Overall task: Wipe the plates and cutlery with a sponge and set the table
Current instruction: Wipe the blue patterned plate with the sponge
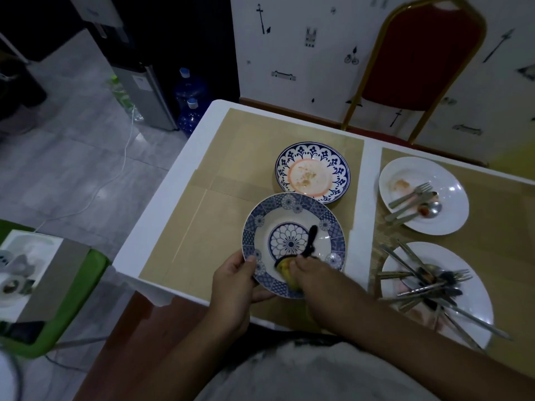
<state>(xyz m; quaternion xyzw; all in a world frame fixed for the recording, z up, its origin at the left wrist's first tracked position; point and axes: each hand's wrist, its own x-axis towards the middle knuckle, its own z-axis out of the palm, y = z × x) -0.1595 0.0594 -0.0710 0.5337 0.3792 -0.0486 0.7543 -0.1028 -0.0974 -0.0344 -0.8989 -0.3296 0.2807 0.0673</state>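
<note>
Yellow sponge [283,270] mostly hidden beneath curled fingers of my right hand [311,274], pressed on blue-patterned ceramic plate [269,224]; my left hand [236,282] grips its rim.

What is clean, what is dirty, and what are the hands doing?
near blue plate: sponge on it
far blue plate: lying flat, dirty with crumbs
upper white plate: smeared, forks and spoon on it
lower white plate: piled with cutlery
sponge: pressed on the near blue plate
left hand: grips near blue plate's rim
right hand: holds the sponge
</note>
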